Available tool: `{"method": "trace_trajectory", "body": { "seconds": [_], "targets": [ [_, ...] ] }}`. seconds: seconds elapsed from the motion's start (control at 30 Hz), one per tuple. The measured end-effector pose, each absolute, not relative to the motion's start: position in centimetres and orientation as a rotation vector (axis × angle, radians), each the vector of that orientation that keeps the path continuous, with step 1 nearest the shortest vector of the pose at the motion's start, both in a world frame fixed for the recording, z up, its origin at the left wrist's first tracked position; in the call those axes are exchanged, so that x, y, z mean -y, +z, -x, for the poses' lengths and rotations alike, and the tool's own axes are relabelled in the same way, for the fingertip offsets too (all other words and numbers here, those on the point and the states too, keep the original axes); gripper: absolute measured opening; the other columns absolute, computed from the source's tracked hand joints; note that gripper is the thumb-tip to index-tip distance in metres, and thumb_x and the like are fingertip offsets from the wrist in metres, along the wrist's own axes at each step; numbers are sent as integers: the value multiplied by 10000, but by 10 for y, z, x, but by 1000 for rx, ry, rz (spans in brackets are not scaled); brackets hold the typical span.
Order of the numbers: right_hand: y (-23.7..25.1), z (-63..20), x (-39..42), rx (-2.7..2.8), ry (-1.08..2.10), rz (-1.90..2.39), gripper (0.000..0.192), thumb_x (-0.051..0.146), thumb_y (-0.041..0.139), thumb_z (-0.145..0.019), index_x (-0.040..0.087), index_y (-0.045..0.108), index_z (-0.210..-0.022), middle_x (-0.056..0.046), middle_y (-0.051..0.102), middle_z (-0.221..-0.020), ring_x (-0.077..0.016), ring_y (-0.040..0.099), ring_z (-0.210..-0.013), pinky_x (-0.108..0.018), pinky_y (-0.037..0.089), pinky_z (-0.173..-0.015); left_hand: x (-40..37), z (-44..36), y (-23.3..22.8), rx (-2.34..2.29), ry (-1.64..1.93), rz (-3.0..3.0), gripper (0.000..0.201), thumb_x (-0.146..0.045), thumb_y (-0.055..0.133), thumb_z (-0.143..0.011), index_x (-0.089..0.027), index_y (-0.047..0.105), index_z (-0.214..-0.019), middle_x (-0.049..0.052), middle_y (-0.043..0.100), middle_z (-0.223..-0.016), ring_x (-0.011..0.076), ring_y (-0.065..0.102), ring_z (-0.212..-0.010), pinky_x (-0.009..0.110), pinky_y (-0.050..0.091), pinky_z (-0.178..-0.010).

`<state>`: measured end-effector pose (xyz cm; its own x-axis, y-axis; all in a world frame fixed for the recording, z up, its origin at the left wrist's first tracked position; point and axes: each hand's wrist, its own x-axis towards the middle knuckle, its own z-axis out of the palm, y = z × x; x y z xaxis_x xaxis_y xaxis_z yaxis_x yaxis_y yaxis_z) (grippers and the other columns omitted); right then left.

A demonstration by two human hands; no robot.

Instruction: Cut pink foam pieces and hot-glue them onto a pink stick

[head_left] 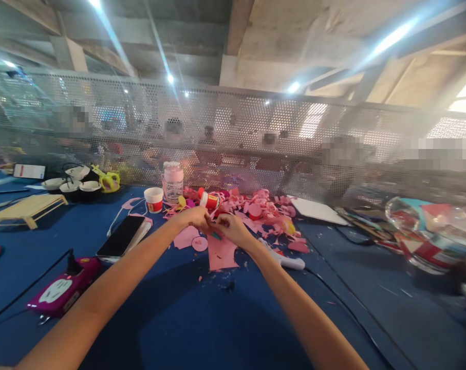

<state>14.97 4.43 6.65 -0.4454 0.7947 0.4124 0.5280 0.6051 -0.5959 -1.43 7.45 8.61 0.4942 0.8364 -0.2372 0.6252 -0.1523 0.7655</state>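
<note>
Nearest to you, at the left edge of the blue table [202,329], lies a magenta device [61,290] with a black cable. A little further, a smartphone [120,235] rests face up with a dark screen. In the middle, your left hand [196,218] and your right hand [233,228] meet, fingers closed together on a small teal piece [216,236]; it is perhaps a tool handle, the view is too blurred to tell. Just under your hands lies a pink paper sheet [221,253], and a white tool [284,260] lies beside your right forearm. Behind them spreads a heap of pink paper scraps [263,208], then a white cup [154,199] and a clear jar [173,181] before the perforated metal screen [233,128].
</note>
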Motion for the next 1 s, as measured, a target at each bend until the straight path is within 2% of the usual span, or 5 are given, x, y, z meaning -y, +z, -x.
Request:
{"method": "trace_trajectory", "body": {
  "seconds": [0.2, 0.4, 0.6, 0.87, 1.0],
  "targets": [
    [62, -153, -48, 2136, 539, 1032, 159, 242, 517, -717, 154, 509, -585, 18, 513, -544, -88, 451, -519, -188, 340, -486, -69, 17, 91, -1166, 315, -1821, 201, -236, 676, -537, -136, 678, -712, -2, 632, -554, 117, 599, -571, 192, 454, -563],
    [63, -154, -49, 2161, 512, 1032, 264, 331, 494, -763, 155, 522, -568, 20, 491, -512, -86, 416, -500, -194, 303, -473, -69, 16, 94, -1188, 341, -1794, 138, -169, 683, -520, -139, 680, -654, -25, 613, -497, 121, 596, -558, 201, 471, -577],
    [64, -159, -52, 2191, 466, 1046, 362, 362, 463, -784, 148, 494, -494, 43, 373, -446, -69, 308, -453, -212, 214, -446, -68, 15, 94, -1189, 336, -1755, 153, -179, 692, -527, -147, 686, -676, -25, 625, -512, 116, 602, -567, 205, 480, -602],
    [65, -155, -50, 2161, 559, 1069, 352, 420, 485, -742, 143, 504, -525, 21, 465, -488, -77, 392, -476, -200, 287, -452, -69, 14, 91, -1201, 350, -1756, 144, -138, 684, -510, -150, 685, -654, -38, 610, -494, 104, 576, -541, 195, 472, -589],
    [67, -157, -48, 2158, 584, 1109, 351, 433, 491, -733, 140, 522, -542, 16, 480, -489, -75, 388, -460, -197, 287, -432, -71, 14, 90, -1198, 352, -1771, 150, -149, 704, -488, -153, 684, -637, -37, 608, -491, 111, 577, -543, 193, 468, -579]
  ]
}}
